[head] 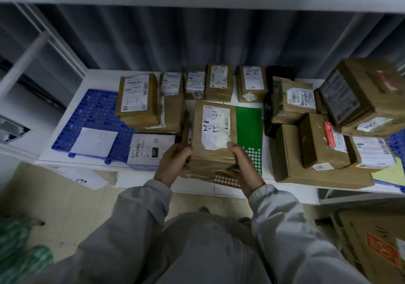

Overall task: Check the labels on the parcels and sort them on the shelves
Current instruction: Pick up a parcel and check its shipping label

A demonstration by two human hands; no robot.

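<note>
We've got both hands on the parcel (213, 134): left grip (174, 159) and right grip (241, 163) clamped on its near corners. Label (215, 127) reads "P80", handwritten "2-2".

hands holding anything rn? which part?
Yes: the brown parcel marked 2-2, held by both. Left hand grips its near left corner, right hand its near right edge, thumb on top.
</note>
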